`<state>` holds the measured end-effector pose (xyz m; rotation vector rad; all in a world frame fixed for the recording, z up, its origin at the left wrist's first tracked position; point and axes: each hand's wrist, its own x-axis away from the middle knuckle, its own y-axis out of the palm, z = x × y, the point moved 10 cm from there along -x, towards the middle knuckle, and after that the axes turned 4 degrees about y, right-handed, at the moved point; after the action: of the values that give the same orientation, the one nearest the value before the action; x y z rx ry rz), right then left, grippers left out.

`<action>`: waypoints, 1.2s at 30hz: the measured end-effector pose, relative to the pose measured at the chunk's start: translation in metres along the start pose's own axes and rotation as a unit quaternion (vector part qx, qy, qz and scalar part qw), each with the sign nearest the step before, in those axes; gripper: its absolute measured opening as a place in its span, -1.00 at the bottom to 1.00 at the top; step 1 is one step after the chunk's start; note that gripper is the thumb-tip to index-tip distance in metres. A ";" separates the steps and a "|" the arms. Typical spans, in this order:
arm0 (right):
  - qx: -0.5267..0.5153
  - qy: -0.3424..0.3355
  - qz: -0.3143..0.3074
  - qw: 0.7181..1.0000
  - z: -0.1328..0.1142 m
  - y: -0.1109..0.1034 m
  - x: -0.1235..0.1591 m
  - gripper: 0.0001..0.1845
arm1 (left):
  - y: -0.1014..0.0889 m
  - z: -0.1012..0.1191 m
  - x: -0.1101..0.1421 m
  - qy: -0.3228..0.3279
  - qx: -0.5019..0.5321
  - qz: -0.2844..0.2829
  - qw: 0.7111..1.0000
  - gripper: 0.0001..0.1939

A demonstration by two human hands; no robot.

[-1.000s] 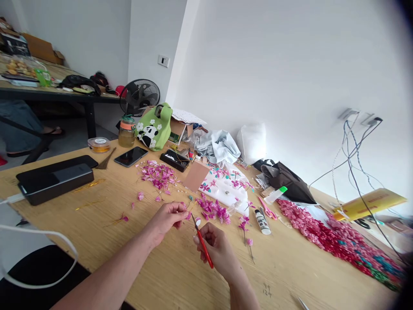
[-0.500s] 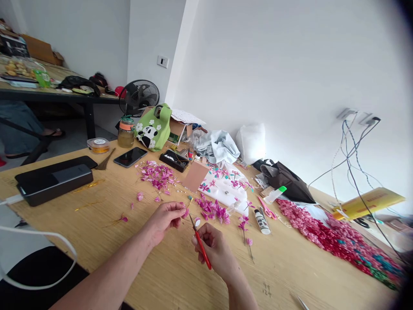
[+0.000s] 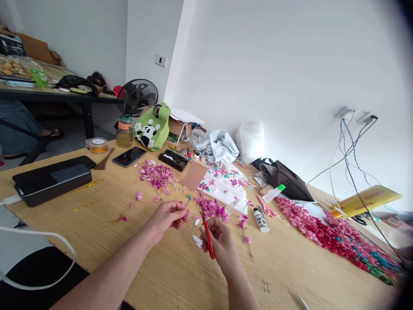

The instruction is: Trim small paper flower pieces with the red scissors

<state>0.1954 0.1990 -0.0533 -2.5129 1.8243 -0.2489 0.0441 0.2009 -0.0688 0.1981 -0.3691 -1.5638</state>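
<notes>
My left hand is closed in a pinch on a small pink-purple flower, with a fine golden wire rising near the fingertips. My right hand is wrapped round red-handled scissors, their dark blades pointing up and away from me, apart from the flower. Small white petal-shaped pieces lie on the table beside my right fingers. Just beyond the blades is a pile of magenta flowers. Another heap of magenta petals spreads farther back on the left.
On the wooden table, a power bank and a phone lie left. A small white bottle, pink scissors and a long pile of pink and red flowers lie right. Metal tweezers point in at the front edge.
My right hand has moved right with the scissors, away from the flower, and the blades now point more upright. White pieces beside it have come into view. My left hand stays almost in place.
</notes>
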 end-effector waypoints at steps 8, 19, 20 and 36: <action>-0.007 -0.003 -0.006 1.000 0.002 0.002 -0.003 -0.57 | -0.003 -0.002 -0.001 0.002 0.000 0.015 1.000 -0.74; -0.010 -0.013 0.006 1.000 -0.004 0.002 -0.001 -0.57 | -0.006 -0.006 -0.002 0.000 0.005 0.025 1.000 -0.72; -0.016 -0.019 0.016 1.000 -0.006 0.000 0.000 -0.56 | -0.006 -0.005 -0.002 0.000 0.005 0.027 1.000 -0.72; -0.095 -0.068 0.145 0.982 -0.022 -0.032 0.005 -0.56 | -0.007 -0.004 -0.001 -0.007 -0.009 0.034 0.999 -0.78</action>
<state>0.2236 0.2056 -0.0276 -2.2605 2.2128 0.1079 0.0392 0.2013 -0.0752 0.1599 -0.3696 -1.5008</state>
